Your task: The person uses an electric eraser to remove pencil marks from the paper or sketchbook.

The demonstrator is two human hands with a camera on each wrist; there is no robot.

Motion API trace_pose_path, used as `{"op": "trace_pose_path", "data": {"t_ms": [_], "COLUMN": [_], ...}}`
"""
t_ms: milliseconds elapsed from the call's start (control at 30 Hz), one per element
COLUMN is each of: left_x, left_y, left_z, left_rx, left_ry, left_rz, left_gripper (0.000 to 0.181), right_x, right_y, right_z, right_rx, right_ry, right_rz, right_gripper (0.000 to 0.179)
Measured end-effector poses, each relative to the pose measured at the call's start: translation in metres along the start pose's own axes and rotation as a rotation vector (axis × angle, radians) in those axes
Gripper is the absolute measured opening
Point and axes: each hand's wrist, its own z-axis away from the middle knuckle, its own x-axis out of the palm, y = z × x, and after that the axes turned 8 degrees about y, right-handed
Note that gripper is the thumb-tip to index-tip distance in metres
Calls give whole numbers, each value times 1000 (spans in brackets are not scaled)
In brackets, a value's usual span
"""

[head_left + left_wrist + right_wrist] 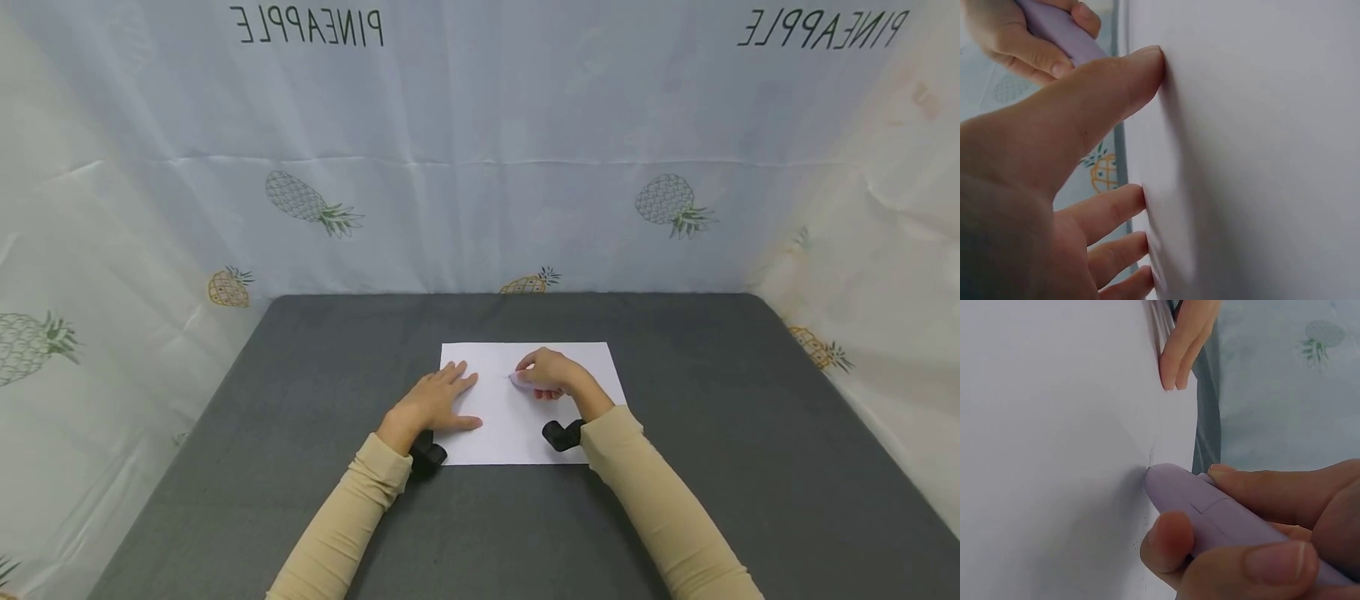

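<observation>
A white sheet of paper [495, 442] lies on the dark grey table. My left hand [435, 402] rests on the sheet's left part with fingers and thumb spread, the fingertips touching it in the left wrist view. Over the right half, my right hand [558, 372] grips a lilac pen-shaped tool [1210, 506] between thumb and fingers. This tool has a tapered, rounded nose and a small raised knob beside one fingertip. Its tip meets the paper, where faint dark marks [1151, 450] and specks show. The tool's exact kind cannot be told, and its rear end is hidden by the hand.
The dark grey table [337, 358] extends around the sheet. Behind it and at both sides hang pale curtains [480, 108] printed with pineapples. Black wrist cameras [562, 437] sit beneath both wrists, close to the paper.
</observation>
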Motion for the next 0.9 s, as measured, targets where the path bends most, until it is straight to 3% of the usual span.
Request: {"op": "trace_pose_path", "data": {"t_ms": [900], "left_x": [-2], "left_y": [0], "left_z": [2], "left_rx": [16], "left_ry": [20], "left_rz": [4], "left_gripper": [79], "right_x": [9], "right_y": [0], "right_z": [3], "right_rx": [-8], "right_ry": [32], "right_rz": [-17], "right_gripper": [35]}}
